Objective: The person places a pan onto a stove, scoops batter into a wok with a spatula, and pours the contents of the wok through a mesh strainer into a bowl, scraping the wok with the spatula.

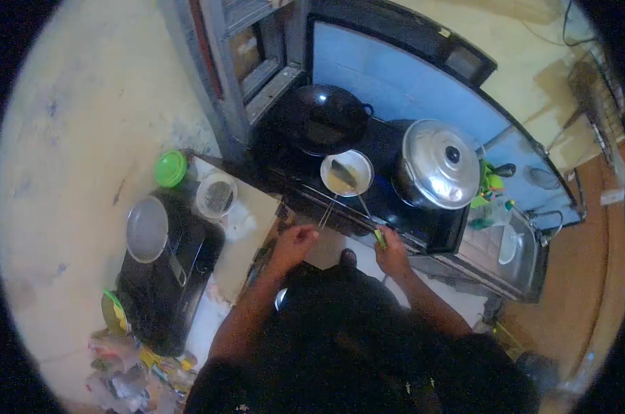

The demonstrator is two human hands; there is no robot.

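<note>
A small light pan [356,165] with yellowish contents stands near the front edge of the black stove [385,165]. The dark head of a spatula [344,174] rests in it, and its handle runs down to my right hand [393,254], which is closed around the green grip. The pan's thin wire handle [328,212] points toward my body. Just left of that handle is my left hand [297,244], its fingers curled near the wire end; whether they touch it is unclear.
A black wok [326,119] sits behind the pan, and a large lidded pot [440,163] to its right. Farther right is a sink [521,259]. On the left are a frying pan [147,229], a white container [216,195] and a green lid [170,169].
</note>
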